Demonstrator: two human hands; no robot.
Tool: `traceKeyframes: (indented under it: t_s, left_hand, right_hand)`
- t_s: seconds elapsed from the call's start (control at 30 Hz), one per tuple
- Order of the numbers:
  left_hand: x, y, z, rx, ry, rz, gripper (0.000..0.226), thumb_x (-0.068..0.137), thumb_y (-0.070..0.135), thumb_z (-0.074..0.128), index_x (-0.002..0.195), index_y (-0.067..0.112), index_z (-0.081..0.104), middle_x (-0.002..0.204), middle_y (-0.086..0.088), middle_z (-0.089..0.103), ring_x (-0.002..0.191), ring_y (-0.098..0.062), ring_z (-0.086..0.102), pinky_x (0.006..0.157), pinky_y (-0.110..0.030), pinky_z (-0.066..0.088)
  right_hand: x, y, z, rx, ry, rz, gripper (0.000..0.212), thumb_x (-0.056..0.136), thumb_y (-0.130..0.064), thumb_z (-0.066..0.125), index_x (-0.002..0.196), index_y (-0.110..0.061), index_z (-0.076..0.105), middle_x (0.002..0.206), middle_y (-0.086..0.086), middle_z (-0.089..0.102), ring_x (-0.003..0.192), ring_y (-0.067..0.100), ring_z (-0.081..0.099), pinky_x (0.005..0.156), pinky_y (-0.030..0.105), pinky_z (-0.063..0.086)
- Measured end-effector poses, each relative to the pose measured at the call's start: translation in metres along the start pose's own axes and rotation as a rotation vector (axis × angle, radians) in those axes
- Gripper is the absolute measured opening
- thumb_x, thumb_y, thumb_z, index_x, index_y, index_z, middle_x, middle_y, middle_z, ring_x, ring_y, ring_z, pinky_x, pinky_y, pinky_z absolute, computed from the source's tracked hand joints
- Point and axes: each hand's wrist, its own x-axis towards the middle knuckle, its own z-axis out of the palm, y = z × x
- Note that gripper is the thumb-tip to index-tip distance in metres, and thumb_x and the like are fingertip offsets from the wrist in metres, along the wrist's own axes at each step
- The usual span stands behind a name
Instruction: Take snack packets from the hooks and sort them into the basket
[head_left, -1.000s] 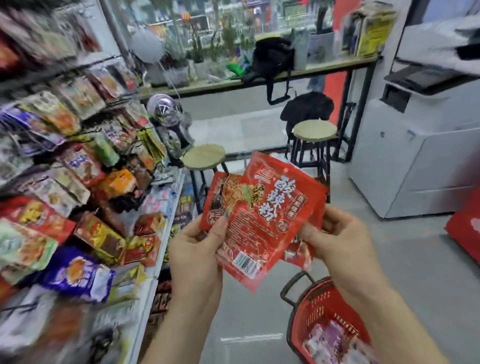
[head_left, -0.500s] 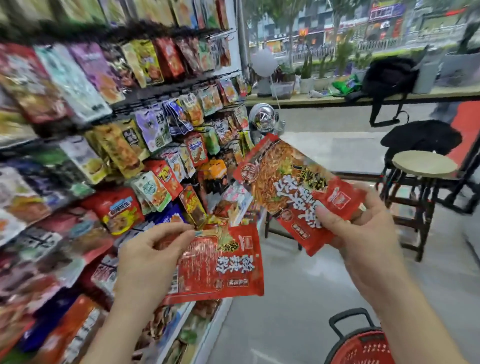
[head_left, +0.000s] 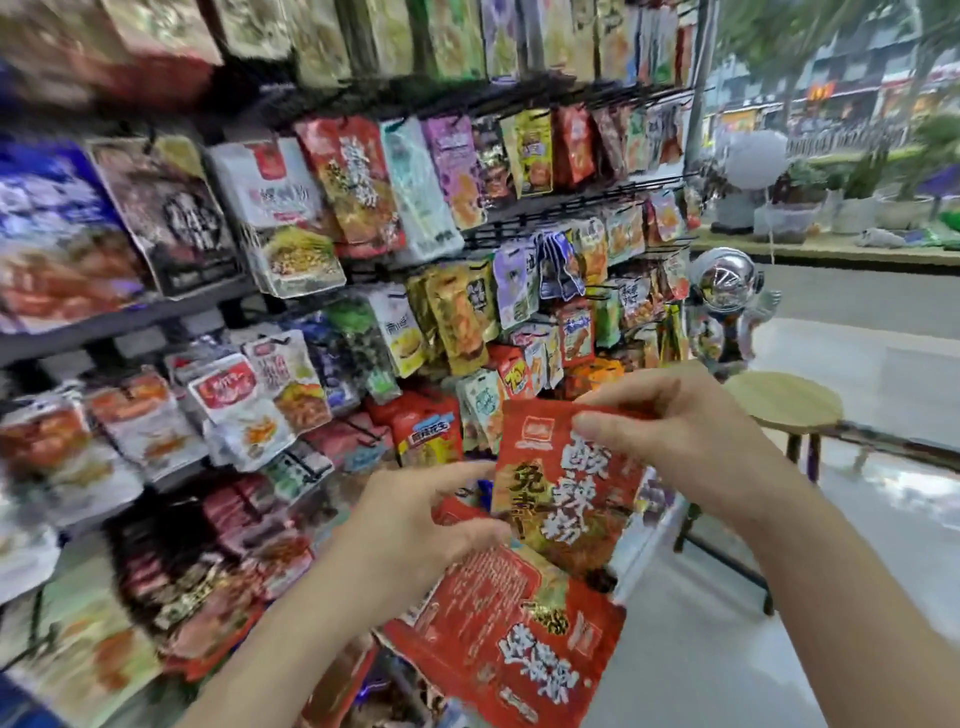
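Note:
My right hand (head_left: 670, 447) pinches the top edge of a red snack packet (head_left: 563, 499) with white lettering, which hangs upright in front of the rack. My left hand (head_left: 415, 530) grips a second red packet (head_left: 514, 639) by its upper left part; that one slants down to the right, below the first. Rows of snack packets on hooks (head_left: 447, 322) fill the rack to the left and behind both hands. The basket is out of view.
A round wooden stool (head_left: 784, 400) stands to the right of the rack, with a shiny figure (head_left: 724, 291) behind it. Beyond lie a grey floor (head_left: 727, 649), a window counter with plants (head_left: 831, 249) and a white balloon (head_left: 753, 158).
The view swung left and up, so the basket left the frame. My right hand turned its packet upright and brought it in over the left hand's packet, which now points down to the right.

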Motion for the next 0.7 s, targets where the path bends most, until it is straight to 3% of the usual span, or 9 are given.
traceKeyframes:
  t_s: [0.07, 0.13, 0.23, 0.3, 0.43, 0.57, 0.63, 0.7]
  left_hand:
    - [0.012, -0.011, -0.008, -0.011, -0.037, 0.009, 0.010, 0.072, 0.053, 0.066, 0.073, 0.046, 0.060, 0.072, 0.032, 0.064, 0.055, 0.000, 0.046, 0.061, -0.019, 0.049]
    - [0.021, -0.021, -0.015, -0.040, -0.009, 0.037, 0.027, 0.079, 0.046, 0.067, 0.058, 0.035, 0.054, 0.050, 0.016, 0.048, 0.046, -0.005, 0.037, 0.049, -0.020, 0.031]
    - [0.033, -0.039, -0.032, -0.126, 0.081, -0.001, 0.030, 0.086, 0.037, 0.067, 0.058, 0.030, 0.059, 0.047, 0.009, 0.038, 0.045, -0.012, 0.029, 0.046, -0.024, 0.023]
    - [0.042, -0.048, -0.043, -0.161, 0.149, -0.033, 0.026, 0.086, 0.036, 0.066, 0.063, 0.025, 0.062, 0.049, 0.005, 0.041, 0.044, -0.013, 0.030, 0.044, -0.024, 0.023]
    - [0.066, -0.064, -0.053, -0.062, 0.196, -0.008, 0.029, 0.088, 0.038, 0.063, 0.075, 0.012, 0.062, 0.059, -0.014, 0.049, 0.048, -0.015, 0.036, 0.048, -0.028, 0.028]
    - [0.090, -0.067, -0.057, -0.042, 0.219, -0.003, 0.015, 0.086, 0.042, 0.064, 0.072, 0.039, 0.056, 0.053, 0.005, 0.048, 0.048, -0.018, 0.034, 0.047, -0.028, 0.028]
    - [0.102, -0.069, -0.062, 0.011, 0.238, -0.009, 0.013, 0.080, 0.051, 0.063, 0.075, 0.041, 0.056, 0.056, 0.003, 0.055, 0.048, -0.023, 0.035, 0.048, -0.028, 0.029]
    - [0.118, -0.067, -0.067, 0.056, 0.283, -0.030, 0.018, 0.077, 0.055, 0.061, 0.081, 0.037, 0.059, 0.059, -0.001, 0.059, 0.044, -0.016, 0.037, 0.048, -0.026, 0.029]
  right_hand:
    - [0.023, -0.008, 0.021, 0.129, 0.037, -0.003, 0.014, 0.068, -0.025, 0.079, 0.074, -0.014, 0.076, 0.076, 0.009, 0.072, 0.070, 0.021, 0.070, 0.060, 0.033, 0.058]
    - [0.045, -0.009, 0.040, 0.263, 0.062, 0.050, 0.018, 0.061, -0.026, 0.081, 0.072, -0.014, 0.074, 0.075, 0.011, 0.072, 0.071, 0.024, 0.071, 0.063, 0.039, 0.061]
    - [0.077, -0.002, 0.058, 0.464, 0.066, 0.162, 0.021, 0.059, -0.026, 0.080, 0.077, -0.018, 0.074, 0.086, 0.012, 0.074, 0.079, 0.029, 0.070, 0.081, 0.055, 0.056]
    - [0.094, 0.004, 0.065, 0.491, 0.033, 0.213, 0.020, 0.066, -0.026, 0.077, 0.084, -0.018, 0.076, 0.094, 0.008, 0.075, 0.085, 0.028, 0.066, 0.090, 0.051, 0.050]
    - [0.124, 0.016, 0.073, 0.374, -0.005, 0.190, 0.010, 0.087, -0.023, 0.068, 0.095, -0.020, 0.074, 0.090, -0.004, 0.075, 0.072, 0.009, 0.065, 0.069, 0.031, 0.042]
    - [0.161, 0.022, 0.069, 0.321, -0.049, 0.095, 0.010, 0.095, -0.024, 0.059, 0.098, -0.022, 0.068, 0.078, -0.012, 0.072, 0.056, -0.005, 0.059, 0.048, 0.009, 0.039]
    - [0.180, 0.024, 0.067, 0.333, -0.059, 0.045, 0.009, 0.096, -0.021, 0.057, 0.098, -0.021, 0.066, 0.071, -0.014, 0.071, 0.054, -0.008, 0.059, 0.044, 0.007, 0.040]
    - [0.203, 0.026, 0.065, 0.326, -0.082, 0.005, 0.008, 0.095, -0.020, 0.059, 0.098, -0.019, 0.067, 0.075, -0.010, 0.074, 0.059, -0.002, 0.064, 0.048, 0.014, 0.047]
